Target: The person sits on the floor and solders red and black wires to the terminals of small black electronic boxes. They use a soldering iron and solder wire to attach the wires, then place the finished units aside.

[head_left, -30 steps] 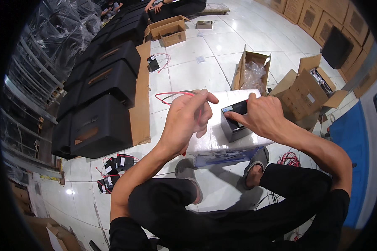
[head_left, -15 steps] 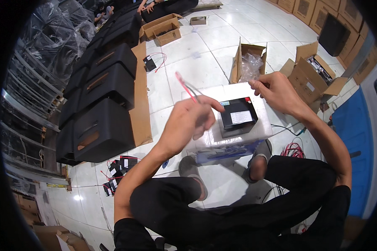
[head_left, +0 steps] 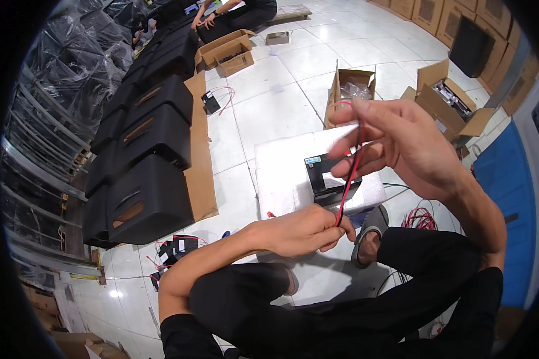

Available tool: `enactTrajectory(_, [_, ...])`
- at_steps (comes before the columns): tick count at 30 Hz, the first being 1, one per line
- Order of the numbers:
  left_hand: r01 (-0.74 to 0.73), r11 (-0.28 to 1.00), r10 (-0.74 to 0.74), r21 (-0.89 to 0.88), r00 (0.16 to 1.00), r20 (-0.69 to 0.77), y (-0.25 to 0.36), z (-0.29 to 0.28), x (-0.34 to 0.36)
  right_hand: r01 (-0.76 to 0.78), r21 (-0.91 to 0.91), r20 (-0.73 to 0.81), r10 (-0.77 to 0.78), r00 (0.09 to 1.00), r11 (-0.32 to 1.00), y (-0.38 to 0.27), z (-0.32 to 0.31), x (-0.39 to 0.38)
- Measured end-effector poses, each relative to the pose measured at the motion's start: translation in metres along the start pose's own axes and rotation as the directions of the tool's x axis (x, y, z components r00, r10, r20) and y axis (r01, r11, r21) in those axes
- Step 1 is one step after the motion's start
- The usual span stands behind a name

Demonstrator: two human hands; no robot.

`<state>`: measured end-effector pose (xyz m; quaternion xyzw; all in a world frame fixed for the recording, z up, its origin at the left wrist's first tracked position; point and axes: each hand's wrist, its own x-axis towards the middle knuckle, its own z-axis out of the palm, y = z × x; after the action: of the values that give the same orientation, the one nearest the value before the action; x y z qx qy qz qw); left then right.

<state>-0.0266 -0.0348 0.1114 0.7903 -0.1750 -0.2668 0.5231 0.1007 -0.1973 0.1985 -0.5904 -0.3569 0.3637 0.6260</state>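
Note:
A red-and-black wire pair (head_left: pixel 354 166) runs taut between my hands. My left hand (head_left: pixel 302 232), low in front of the white foam block (head_left: pixel 278 173), is closed around its lower end. Higher up and to the right, my right hand (head_left: pixel 410 140) pinches the upper end between thumb and forefinger, its other fingers loosely apart. Behind the wire, a black box-shaped battery (head_left: pixel 318 186) with a white label rests on the foam block, partly hidden by my right fingers. A small red connector (head_left: pixel 270 214) shows beside my left wrist.
Black speaker-like cases (head_left: pixel 147 194) line the left on cardboard. Several small wired batteries (head_left: pixel 176 248) lie on the floor nearby. Open cartons (head_left: pixel 452 102) stand beyond the block, and a coil of red wire (head_left: pixel 420 219) lies right. Another person's hands (head_left: pixel 205 21) show at the far end.
My left hand has moved down and right with the wire. My right hand has moved in over the battery and taken hold of the wire's upper end.

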Motion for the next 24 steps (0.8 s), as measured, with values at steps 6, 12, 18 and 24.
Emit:
enactTrajectory(6, [-0.087,0.994,0.088,0.067,0.996,-0.011,-0.009,0.008,0.005,-0.015,0.004,-0.11,0.015,0.994,1.0,0.006,-0.002,-0.007])
enactTrajectory(12, [-0.269,0.911,0.097,-0.314,0.877,-0.471,-0.001,0.003,-0.008,-0.175,-0.119,-0.013,0.175,0.985,0.977,0.022,0.009,-0.01])
enactTrajectory(18, [-0.407,0.794,-0.05,-0.452,0.696,-0.716,0.009,-0.006,-0.006,-0.288,-0.077,0.057,0.292,0.955,0.955,0.034,0.02,-0.011])
enactTrajectory(24, [-0.299,0.906,0.002,-0.299,0.71,-0.705,0.006,-0.005,0.0,-0.373,-0.169,0.072,0.389,0.918,0.912,0.05,0.023,-0.012])
